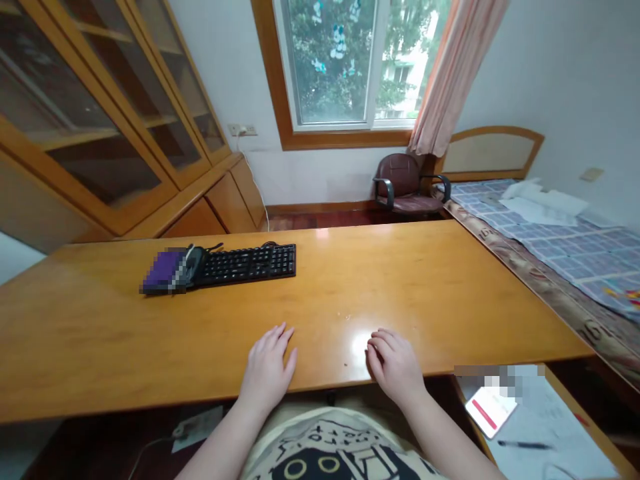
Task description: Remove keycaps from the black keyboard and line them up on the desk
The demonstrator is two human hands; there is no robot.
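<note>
My left hand (271, 363) rests palm down on the wooden desk (320, 307) near its front edge, fingers apart and nothing in it. To its right, my right hand (394, 360) lies on the same edge, its fingers loosely bent and no object showing in it. A black keyboard (247, 263) is beyond my left hand, towards the back left of the desk. Against the keyboard's left end lies a purple item (165, 268), blurred by pixelation, with a dark object (194, 265) between them that I cannot make out. Small crumbs dot the desk between my hands.
Below the desk's right side, an open drawer (565, 427) holds papers, a white-and-red card-like item (491, 408) and a pen (525, 445). A bed (550, 227) borders the right, a brown armchair (407, 180) stands behind, and a glass-door cabinet (120, 100) fills the left.
</note>
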